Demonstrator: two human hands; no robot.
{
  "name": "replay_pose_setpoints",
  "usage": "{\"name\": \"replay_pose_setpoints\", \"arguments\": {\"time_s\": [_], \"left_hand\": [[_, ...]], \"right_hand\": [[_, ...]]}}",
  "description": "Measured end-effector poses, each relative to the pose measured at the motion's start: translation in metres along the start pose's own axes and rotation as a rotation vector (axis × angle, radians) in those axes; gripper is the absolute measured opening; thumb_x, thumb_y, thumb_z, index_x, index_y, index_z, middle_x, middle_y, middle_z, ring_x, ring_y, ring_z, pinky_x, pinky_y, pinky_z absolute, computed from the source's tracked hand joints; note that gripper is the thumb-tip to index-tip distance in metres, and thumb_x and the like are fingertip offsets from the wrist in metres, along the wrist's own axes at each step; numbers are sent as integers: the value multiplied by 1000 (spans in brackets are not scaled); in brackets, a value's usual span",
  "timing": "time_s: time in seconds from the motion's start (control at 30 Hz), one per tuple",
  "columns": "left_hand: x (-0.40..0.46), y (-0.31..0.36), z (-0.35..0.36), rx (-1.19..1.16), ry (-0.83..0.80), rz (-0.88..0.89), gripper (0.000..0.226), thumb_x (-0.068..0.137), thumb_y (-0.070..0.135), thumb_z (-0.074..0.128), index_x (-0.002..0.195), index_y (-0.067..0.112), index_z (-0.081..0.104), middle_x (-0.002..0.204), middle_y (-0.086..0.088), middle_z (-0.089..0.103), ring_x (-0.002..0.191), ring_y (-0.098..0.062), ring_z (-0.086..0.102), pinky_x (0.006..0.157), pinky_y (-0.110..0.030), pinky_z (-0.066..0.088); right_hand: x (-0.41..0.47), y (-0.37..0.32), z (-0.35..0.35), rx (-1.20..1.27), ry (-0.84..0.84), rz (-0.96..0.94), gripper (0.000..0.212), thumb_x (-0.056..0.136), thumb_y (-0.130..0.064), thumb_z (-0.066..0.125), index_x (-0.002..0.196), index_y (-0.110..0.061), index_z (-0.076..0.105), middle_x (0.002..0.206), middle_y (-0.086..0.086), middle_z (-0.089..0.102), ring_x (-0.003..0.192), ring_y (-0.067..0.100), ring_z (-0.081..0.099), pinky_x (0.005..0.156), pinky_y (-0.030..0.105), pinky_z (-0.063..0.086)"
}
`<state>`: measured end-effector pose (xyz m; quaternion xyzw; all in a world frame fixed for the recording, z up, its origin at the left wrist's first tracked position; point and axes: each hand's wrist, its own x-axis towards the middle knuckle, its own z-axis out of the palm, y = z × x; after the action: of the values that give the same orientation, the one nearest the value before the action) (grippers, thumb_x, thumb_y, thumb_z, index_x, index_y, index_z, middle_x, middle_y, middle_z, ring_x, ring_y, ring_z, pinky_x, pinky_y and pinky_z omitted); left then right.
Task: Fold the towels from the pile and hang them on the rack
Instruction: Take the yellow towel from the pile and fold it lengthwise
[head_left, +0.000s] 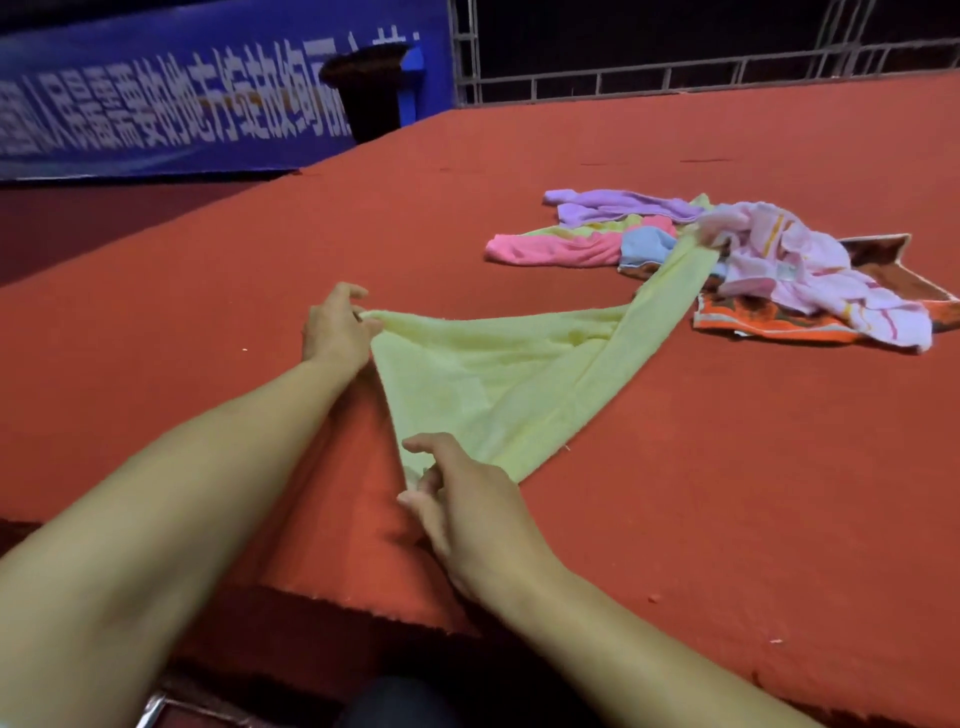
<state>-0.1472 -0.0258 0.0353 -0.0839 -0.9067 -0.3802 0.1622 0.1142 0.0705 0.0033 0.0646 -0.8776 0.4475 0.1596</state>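
Low in the frame, at centre: right hand (457, 493), fingers (423, 447) curled and pinching 1 near corner of the yellow towel (498, 374). Further up and to the left: left hand (337, 325), fingers clamped on a 2nd corner, the edge between the 2 hands pulled taut.

Spread on the red-covered bench (727, 493), centre of frame, the yellow towel lying as a flat triangle near the hands, then narrowing into a twisted band. Long axis running from lower left to upper right, far end pointing into the pile (727, 260) and apparently still caught under or against it.

Right of centre, further back: the pile itself, loose and unfolded, with a pink towel (556, 249), a purple towel (623, 205), a pale pink striped towel (810, 270) and an orange patterned towel (769, 317) among others.

Upper left: blue banner (182, 104) with white characters, a dark bin (369, 93) before it. Top right: metal railing (675, 73).

Judged early in the task: no folded towel in sight, no rack in view, nothing hung. Only 1 towel drawn out and not yet folded; probably still to free its far end, flatten, fold, hang, then repeat for the rest.
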Motion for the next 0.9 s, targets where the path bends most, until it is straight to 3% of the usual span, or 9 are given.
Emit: {"name": "replay_pose_setpoints", "arguments": {"time_s": [0.17, 0.33, 0.47, 0.57, 0.67, 0.77, 0.9], "left_hand": [[3, -32, -6, -34, -24, -81, 41, 79, 19, 78, 115, 24, 60, 91, 9, 66, 99, -24, 64, 91, -40, 52], [-17, 1, 10, 9, 10, 41, 34, 85, 29, 74, 116, 30, 60, 110, 14, 65, 109, -18, 54, 92, -36, 46], [-51, 60, 37, -126, -105, 183, 18, 87, 24, 68, 100, 36, 64, 91, 20, 65, 87, -11, 63, 80, -28, 48], [-81, 106, 66, -157, -253, 278, 15, 87, 25, 67, 99, 33, 66, 86, 18, 66, 74, -9, 60, 75, -28, 51], [-102, 143, 97, -182, -343, 283, 19, 88, 28, 66, 107, 29, 64, 93, 14, 70, 88, -14, 64, 75, -29, 51], [-112, 161, 130, -55, -426, 274, 42, 89, 36, 67, 125, 22, 52, 113, 3, 69, 110, -21, 60, 84, -30, 42], [-116, 165, 155, 35, -456, 195, 51, 87, 34, 70, 130, 19, 47, 118, -5, 67, 117, -30, 57, 93, -36, 43]], "right_hand": [[-3, 21, -14, 7, 7, -2, 38, 93, -28, 64, 129, -33, 53, 84, -17, 62, 73, 5, 61, 76, 23, 49], [-3, 51, -63, 9, 172, 123, 34, 90, -17, 67, 119, -32, 60, 79, -14, 64, 65, 8, 59, 66, 13, 45], [-1, 74, -99, -8, 261, 185, 34, 90, -13, 66, 120, -30, 60, 80, -9, 67, 57, 5, 57, 59, 12, 43], [1, 94, -117, -33, 323, 230, 36, 90, -13, 66, 124, -26, 59, 80, -9, 67, 56, 6, 59, 59, 15, 45], [2, 109, -134, -55, 395, 262, 37, 89, -12, 66, 124, -23, 59, 80, -10, 64, 53, 5, 57, 59, 19, 47], [-1, 121, -152, -43, 478, 290, 36, 90, -11, 65, 123, -24, 59, 84, -8, 63, 50, 5, 57, 61, 32, 54], [-12, 132, -171, -41, 536, 314, 34, 90, -13, 65, 118, -31, 58, 84, -8, 63, 53, 7, 58, 64, 36, 56]]}}
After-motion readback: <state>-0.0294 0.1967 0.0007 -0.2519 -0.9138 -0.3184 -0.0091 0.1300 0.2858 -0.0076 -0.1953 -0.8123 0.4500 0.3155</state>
